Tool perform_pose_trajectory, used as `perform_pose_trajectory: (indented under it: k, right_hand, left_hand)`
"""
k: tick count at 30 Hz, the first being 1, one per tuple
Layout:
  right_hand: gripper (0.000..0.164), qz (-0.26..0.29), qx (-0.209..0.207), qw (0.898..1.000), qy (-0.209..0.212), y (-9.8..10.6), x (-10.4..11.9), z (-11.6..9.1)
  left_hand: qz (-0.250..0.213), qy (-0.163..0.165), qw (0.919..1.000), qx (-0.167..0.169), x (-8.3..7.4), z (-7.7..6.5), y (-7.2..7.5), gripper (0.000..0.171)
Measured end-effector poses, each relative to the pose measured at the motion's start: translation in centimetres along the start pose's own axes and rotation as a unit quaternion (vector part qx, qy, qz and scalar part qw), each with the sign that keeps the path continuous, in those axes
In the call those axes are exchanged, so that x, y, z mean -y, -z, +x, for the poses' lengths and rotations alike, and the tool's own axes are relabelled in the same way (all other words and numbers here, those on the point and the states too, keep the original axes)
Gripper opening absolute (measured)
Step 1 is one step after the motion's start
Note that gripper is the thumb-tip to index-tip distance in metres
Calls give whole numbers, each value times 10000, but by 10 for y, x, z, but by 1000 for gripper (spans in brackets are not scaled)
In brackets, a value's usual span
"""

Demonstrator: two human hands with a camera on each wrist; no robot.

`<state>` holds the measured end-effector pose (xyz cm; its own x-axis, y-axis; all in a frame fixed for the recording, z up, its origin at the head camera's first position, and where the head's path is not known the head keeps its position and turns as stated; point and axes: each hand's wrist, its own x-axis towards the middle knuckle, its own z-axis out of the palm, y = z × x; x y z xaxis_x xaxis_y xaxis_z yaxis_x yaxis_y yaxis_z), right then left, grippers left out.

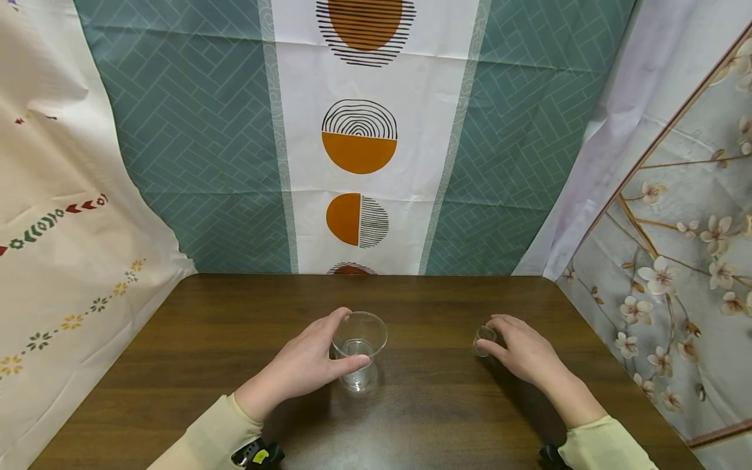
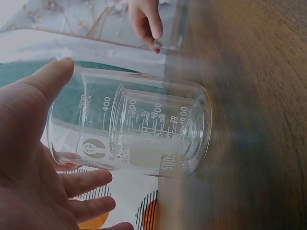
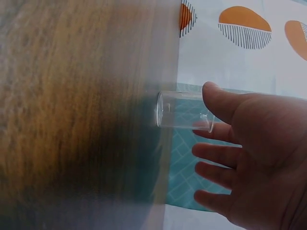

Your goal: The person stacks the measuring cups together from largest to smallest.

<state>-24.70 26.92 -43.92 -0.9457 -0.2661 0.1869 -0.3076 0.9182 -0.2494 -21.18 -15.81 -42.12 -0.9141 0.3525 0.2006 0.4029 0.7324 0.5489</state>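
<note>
A large clear glass beaker point(image 1: 367, 331) with printed volume marks stands upright on the table. Nested inside it is a smaller beaker point(image 2: 144, 149) with its own scale. My left hand point(image 1: 308, 358) holds the large beaker near its rim, thumb on one side and index finger on the other; the remaining fingers spread past the glass. Farther right, a small clear glass beaker point(image 3: 184, 111) stands upright on the table. Thumb and index finger of my right hand point(image 1: 524, 346) pinch it near the top, while the other fingers stretch out free of it.
The brown wooden table point(image 1: 435, 418) carries both pieces of glassware, well apart. A teal and white patterned cloth point(image 1: 205, 130) hangs behind its back edge. Cream cloth point(image 1: 70, 274) borders the left side, a floral one point(image 1: 664, 326) the right.
</note>
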Motion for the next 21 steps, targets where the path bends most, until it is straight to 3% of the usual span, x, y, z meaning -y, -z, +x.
perform_pose_trajectory:
  k: [21]
  right_hand:
    - [39,205,87,9997,-70,-3,1,-1]
  left_hand:
    - [-26,74,10000,15,-4,-3,0,94]
